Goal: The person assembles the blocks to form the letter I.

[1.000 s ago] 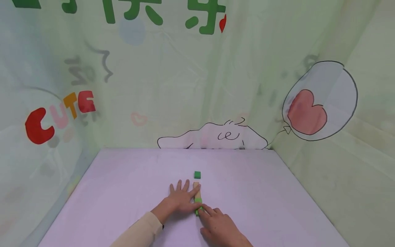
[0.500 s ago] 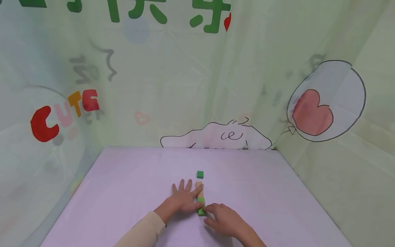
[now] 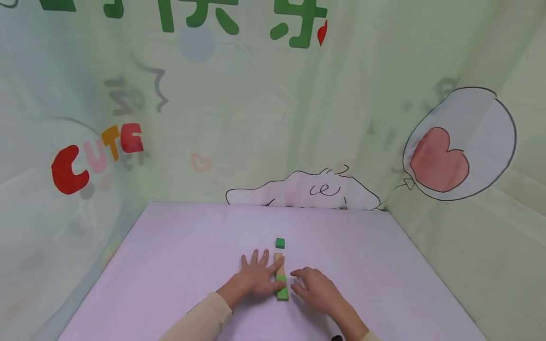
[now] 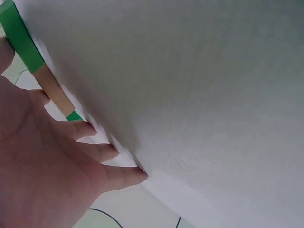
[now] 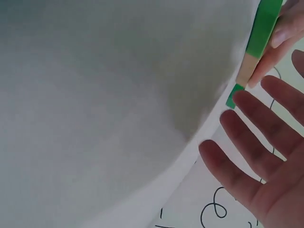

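Observation:
A light green block (image 3: 282,294) and a plain wooden block (image 3: 280,271) lie end to end in a line on the table. My left hand (image 3: 256,279) rests on the table left of them with fingers spread. Its thumb touches the green block and its index finger lies on the wooden one. Beyond the line, with a small gap, sits a darker green block (image 3: 280,243). My right hand (image 3: 319,290) is held just right of the blocks, apart from them, fingers loosely bent with nothing in them. In the right wrist view its fingers (image 5: 242,137) look slightly spread.
The table (image 3: 192,241) has a pale lilac cover. Cloth hangings with printed letters and a balloon drawing (image 3: 458,142) stand along its back and both sides. Something small and black (image 3: 337,338) shows near the right wrist.
My right hand has come off the green block and moved right and slightly away from me. The left hand stays on the blocks. The head view has shifted a little.

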Demonstrator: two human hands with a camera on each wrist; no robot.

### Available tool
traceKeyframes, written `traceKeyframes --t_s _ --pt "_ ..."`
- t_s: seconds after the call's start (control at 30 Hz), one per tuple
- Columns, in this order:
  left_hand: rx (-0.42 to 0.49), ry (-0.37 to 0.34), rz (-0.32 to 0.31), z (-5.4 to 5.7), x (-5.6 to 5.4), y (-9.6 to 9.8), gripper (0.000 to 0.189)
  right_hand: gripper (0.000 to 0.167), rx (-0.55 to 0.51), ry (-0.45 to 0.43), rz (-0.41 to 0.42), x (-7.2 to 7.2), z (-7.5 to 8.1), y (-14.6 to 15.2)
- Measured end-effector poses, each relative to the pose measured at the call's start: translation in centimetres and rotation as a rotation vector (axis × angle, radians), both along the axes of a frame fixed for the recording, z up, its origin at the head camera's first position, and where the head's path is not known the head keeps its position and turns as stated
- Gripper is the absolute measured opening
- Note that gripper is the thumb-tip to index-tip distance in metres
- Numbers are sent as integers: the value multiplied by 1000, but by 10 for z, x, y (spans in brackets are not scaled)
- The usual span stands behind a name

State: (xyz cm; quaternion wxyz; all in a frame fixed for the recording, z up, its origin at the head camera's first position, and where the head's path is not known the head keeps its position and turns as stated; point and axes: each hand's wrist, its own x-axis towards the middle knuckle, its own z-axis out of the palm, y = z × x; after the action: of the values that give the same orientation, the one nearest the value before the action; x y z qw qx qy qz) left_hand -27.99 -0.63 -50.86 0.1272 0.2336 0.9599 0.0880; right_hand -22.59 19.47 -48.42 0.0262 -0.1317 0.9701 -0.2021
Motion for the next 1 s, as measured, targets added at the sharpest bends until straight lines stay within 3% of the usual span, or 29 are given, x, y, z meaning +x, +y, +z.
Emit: traceKeyframes --t_s 0.3,1.0 --pt "-19 -7 7 -2 -1 2 75 45 93 132 -80 -15 -4 4" --pt "-25 -1 2 0 0 1 75 52 43 140 -165 -44 -10 -1"
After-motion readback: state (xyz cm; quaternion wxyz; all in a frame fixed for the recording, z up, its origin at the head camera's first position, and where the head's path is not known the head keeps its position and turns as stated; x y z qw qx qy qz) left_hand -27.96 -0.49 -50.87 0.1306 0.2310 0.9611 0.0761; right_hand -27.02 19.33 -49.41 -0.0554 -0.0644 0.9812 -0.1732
